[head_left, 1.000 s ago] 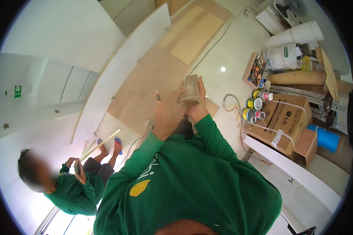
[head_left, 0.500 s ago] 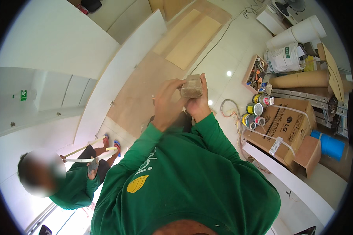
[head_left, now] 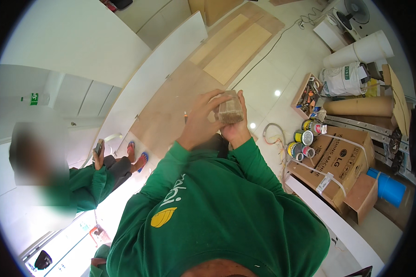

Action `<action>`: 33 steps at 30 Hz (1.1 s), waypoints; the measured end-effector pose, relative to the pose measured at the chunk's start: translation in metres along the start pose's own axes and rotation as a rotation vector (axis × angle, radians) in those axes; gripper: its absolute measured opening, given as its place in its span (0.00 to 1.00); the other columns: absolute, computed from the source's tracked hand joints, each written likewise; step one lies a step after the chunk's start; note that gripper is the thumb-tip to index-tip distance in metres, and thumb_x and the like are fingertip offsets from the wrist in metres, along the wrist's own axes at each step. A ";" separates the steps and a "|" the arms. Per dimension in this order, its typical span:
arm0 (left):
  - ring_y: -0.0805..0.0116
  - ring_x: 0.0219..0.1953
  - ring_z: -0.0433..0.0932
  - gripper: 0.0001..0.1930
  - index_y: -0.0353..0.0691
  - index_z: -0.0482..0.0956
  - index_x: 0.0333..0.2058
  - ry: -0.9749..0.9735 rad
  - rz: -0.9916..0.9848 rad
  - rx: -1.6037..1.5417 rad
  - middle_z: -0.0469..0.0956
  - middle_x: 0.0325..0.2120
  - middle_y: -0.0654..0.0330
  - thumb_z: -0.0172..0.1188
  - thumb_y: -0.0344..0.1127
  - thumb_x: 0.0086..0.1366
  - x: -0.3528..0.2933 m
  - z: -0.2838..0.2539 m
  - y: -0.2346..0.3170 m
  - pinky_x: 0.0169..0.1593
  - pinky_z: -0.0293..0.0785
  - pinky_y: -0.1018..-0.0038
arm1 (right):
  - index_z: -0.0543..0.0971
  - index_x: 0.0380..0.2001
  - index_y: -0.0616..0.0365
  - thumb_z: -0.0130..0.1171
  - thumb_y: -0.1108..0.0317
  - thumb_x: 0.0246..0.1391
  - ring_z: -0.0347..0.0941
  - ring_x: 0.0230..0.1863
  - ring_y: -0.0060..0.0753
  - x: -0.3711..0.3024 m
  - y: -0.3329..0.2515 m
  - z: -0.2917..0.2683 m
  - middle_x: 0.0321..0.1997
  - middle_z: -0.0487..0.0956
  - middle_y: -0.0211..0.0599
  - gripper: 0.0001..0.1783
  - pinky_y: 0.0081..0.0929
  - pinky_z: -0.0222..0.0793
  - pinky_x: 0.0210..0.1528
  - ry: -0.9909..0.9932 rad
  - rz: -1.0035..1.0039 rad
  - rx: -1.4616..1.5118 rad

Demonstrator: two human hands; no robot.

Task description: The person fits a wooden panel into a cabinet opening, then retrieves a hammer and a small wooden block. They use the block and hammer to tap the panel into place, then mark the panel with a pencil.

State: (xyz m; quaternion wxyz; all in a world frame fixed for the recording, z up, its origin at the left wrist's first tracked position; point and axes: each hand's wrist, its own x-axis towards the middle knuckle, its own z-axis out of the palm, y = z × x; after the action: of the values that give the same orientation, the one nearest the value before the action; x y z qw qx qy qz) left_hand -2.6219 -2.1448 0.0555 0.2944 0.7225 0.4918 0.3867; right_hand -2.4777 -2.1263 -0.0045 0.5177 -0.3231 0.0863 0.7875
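In front of my chest I hold a tan-brown block-shaped thing [head_left: 231,111] with a shiny, wrapped-looking surface; its exact kind does not show. My right hand [head_left: 237,131] grips it from below and along its right side, fingers wrapped round. My left hand [head_left: 199,113] is at its left side, with fingers bent over the upper left edge and the thumb hidden or blurred. Beyond the hands lies a brown wooden panel [head_left: 166,101] on the floor.
Left, a person [head_left: 92,180] in green holds a dark flat thing [head_left: 98,147]. A long white panel [head_left: 157,69] stands beside the brown one. To my right are paint cans [head_left: 303,137], a large cardboard box [head_left: 333,161], a toolbox [head_left: 307,94] and a looped hose [head_left: 266,131].
My view has shifted, so the surroundings sit a little differently. The block stays between my hands, and my left fingers have moved over its edge. The other person has turned and moved nearer.
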 end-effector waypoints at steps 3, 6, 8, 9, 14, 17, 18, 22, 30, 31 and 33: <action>0.50 0.64 0.79 0.33 0.49 0.85 0.63 -0.041 -0.034 -0.006 0.80 0.66 0.57 0.80 0.35 0.56 -0.003 -0.001 -0.010 0.66 0.78 0.58 | 0.81 0.48 0.48 0.59 0.32 0.71 0.81 0.40 0.31 -0.010 0.002 0.015 0.41 0.83 0.29 0.30 0.30 0.79 0.35 0.015 0.028 -0.014; 0.50 0.64 0.80 0.32 0.49 0.85 0.63 -0.064 -0.072 -0.026 0.80 0.65 0.56 0.79 0.35 0.58 -0.002 -0.005 -0.006 0.64 0.79 0.58 | 0.82 0.47 0.47 0.58 0.32 0.72 0.80 0.38 0.29 -0.013 0.005 0.017 0.40 0.83 0.27 0.29 0.29 0.78 0.34 0.007 0.053 -0.019; 0.49 0.64 0.80 0.32 0.48 0.85 0.63 -0.066 -0.052 -0.001 0.80 0.65 0.55 0.79 0.35 0.58 -0.001 -0.001 -0.011 0.63 0.79 0.59 | 0.81 0.51 0.45 0.57 0.31 0.71 0.80 0.44 0.30 -0.008 0.004 0.008 0.44 0.83 0.27 0.29 0.33 0.78 0.41 -0.033 0.075 -0.020; 0.49 0.64 0.80 0.31 0.48 0.85 0.63 -0.067 -0.040 0.012 0.80 0.65 0.55 0.78 0.35 0.59 -0.001 0.001 -0.014 0.62 0.79 0.59 | 0.81 0.54 0.44 0.57 0.30 0.71 0.80 0.49 0.31 0.000 0.004 -0.007 0.48 0.82 0.27 0.31 0.37 0.78 0.48 -0.073 0.091 -0.027; 0.46 0.63 0.80 0.31 0.45 0.85 0.63 -0.084 -0.014 0.086 0.81 0.63 0.53 0.77 0.34 0.59 0.004 0.008 -0.022 0.62 0.79 0.57 | 0.80 0.58 0.44 0.55 0.29 0.71 0.80 0.56 0.34 0.010 0.000 -0.017 0.54 0.82 0.28 0.32 0.41 0.79 0.58 -0.103 0.109 -0.004; 0.44 0.61 0.81 0.31 0.44 0.84 0.62 -0.067 0.033 0.069 0.82 0.61 0.50 0.77 0.32 0.58 0.007 0.021 -0.026 0.63 0.79 0.56 | 0.79 0.59 0.44 0.54 0.28 0.71 0.79 0.58 0.36 0.005 -0.009 -0.014 0.56 0.82 0.30 0.34 0.43 0.78 0.60 -0.048 0.124 -0.004; 0.43 0.61 0.82 0.31 0.44 0.84 0.62 -0.061 0.050 0.052 0.82 0.61 0.50 0.76 0.31 0.58 0.009 0.026 -0.026 0.63 0.78 0.55 | 0.79 0.59 0.45 0.53 0.27 0.71 0.79 0.59 0.37 0.007 -0.013 -0.020 0.56 0.82 0.31 0.34 0.44 0.78 0.61 -0.041 0.131 -0.008; 0.42 0.61 0.82 0.31 0.42 0.84 0.63 -0.132 0.027 0.000 0.83 0.60 0.48 0.76 0.29 0.58 0.024 0.045 -0.020 0.64 0.78 0.55 | 0.77 0.61 0.47 0.51 0.26 0.71 0.79 0.60 0.41 -0.004 -0.036 -0.017 0.58 0.81 0.34 0.37 0.46 0.76 0.64 0.035 0.083 -0.038; 0.48 0.52 0.88 0.28 0.39 0.84 0.60 -0.146 0.138 -0.093 0.87 0.56 0.47 0.76 0.29 0.59 0.060 0.087 -0.031 0.55 0.83 0.59 | 0.77 0.62 0.50 0.46 0.22 0.71 0.78 0.62 0.42 -0.016 -0.077 -0.025 0.61 0.80 0.37 0.43 0.47 0.73 0.67 0.019 -0.002 -0.148; 0.52 0.51 0.88 0.26 0.38 0.84 0.59 -0.167 0.113 -0.136 0.88 0.54 0.48 0.76 0.30 0.61 0.071 0.087 -0.028 0.53 0.83 0.61 | 0.76 0.62 0.51 0.44 0.21 0.71 0.77 0.62 0.42 -0.022 -0.088 -0.025 0.62 0.80 0.37 0.44 0.47 0.73 0.67 0.018 0.018 -0.214; 0.59 0.48 0.88 0.22 0.34 0.85 0.58 -0.212 0.058 -0.239 0.89 0.51 0.49 0.75 0.32 0.66 0.099 0.091 -0.021 0.50 0.83 0.64 | 0.75 0.65 0.55 0.53 0.27 0.70 0.77 0.63 0.45 -0.030 -0.125 -0.058 0.64 0.80 0.42 0.42 0.47 0.71 0.68 0.067 -0.002 -0.601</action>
State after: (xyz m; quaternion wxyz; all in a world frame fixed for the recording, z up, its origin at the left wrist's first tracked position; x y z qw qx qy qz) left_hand -2.5339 -2.0486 0.0172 0.4171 0.7331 0.3873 0.3722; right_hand -2.3369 -2.1203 -0.0070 0.3963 -0.4876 -0.1339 0.7663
